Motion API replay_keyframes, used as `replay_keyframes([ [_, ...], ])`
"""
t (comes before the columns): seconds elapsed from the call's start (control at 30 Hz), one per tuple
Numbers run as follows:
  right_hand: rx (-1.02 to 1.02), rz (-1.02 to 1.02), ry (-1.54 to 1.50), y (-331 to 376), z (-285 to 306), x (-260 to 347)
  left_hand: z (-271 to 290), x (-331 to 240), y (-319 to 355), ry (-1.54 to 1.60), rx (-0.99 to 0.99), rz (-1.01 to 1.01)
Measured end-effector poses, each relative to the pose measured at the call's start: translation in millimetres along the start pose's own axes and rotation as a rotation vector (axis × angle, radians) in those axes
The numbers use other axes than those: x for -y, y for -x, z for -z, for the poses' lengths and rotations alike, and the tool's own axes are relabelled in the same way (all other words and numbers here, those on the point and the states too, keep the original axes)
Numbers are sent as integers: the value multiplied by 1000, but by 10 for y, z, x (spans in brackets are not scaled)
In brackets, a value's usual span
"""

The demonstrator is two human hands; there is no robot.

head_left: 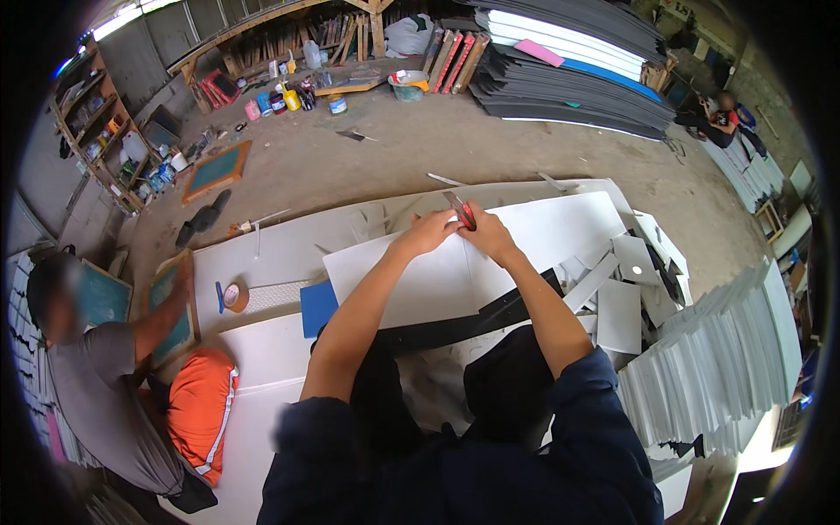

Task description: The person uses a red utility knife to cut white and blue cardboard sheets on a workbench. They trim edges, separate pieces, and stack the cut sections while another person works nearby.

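Note:
My right hand (490, 234) is closed around a red and dark utility knife (465, 215), its grey end pointing away from me. Close beside it, my left hand (429, 234) has its fingers bent together at the knife; whether they pinch anything is hidden. Both hands are over the far edge of a large white foam board (560, 229), which has a crease or seam down its middle. The board lies across the work surface in front of my knees.
White and black offcuts (619, 306) lie right of the board. A tall stack of white sheets (713, 372) stands farther right. At left are a tape roll (234, 297), a blue piece (320, 308), an orange bundle (199, 404) and a co-worker (105, 376) holding a framed screen.

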State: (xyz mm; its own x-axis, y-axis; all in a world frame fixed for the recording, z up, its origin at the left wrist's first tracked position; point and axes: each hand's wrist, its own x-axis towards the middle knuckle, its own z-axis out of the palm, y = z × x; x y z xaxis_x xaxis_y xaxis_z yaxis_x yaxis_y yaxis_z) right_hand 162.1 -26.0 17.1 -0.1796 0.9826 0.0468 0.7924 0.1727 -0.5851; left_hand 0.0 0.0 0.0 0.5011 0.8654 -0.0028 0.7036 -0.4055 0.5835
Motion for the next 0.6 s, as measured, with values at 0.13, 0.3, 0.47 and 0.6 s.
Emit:
replay_keyframes([
  [0.13,-20,11,-42,-33,-106,-94,-17,-41,4,10,40,68],
  [0.3,24,73,-297,-22,-62,-92,-115,282,-66,338,69,4],
  [0.47,83,48,-375,-44,63,-211,-18,177,-60,629,153,-81],
  [0.6,145,38,-240,26,99,-131,123,124,75,468,125,-60],
])
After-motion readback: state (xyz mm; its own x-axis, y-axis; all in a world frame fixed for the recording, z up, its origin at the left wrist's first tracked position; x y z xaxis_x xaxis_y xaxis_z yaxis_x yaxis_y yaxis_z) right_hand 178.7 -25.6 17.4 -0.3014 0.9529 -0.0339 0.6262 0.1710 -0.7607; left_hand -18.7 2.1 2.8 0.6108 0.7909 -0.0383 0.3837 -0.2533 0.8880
